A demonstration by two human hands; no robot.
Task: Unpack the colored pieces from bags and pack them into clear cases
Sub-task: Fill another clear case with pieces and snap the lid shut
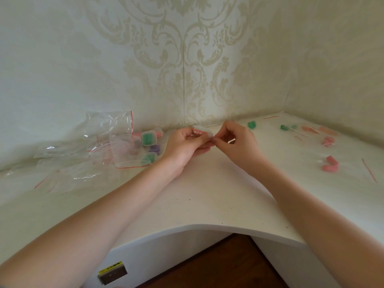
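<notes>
Centrally, holding a clear case (200, 131) with a pink piece inside, above the white table (207, 190) near the back corner: left hand (185, 143) curling round it from below and the left, right hand (236, 140) pinching its right edge between thumb and fingertips.

Lying at left on the table: heap of empty clear bags (83, 146) with red zip strips, one bag (128, 150) leaning over a cluster of filled cases. Showing among them: green-filled case (148, 138) standing tilted, purple-filled case (154, 149) just below it, another green piece (149, 157) partly under the plastic, pink pieces behind.

Lying at right, well apart from the hands: green piece (251, 124) near the wall, second green piece (283, 127) further right, pale orange pieces (320, 129) in bags, pink pieces (328, 140), and another pink pair (330, 164) nearer the table's front.

Showing below the table edge: brown floor (218, 265) and a small dark block with a yellow label (113, 272).
</notes>
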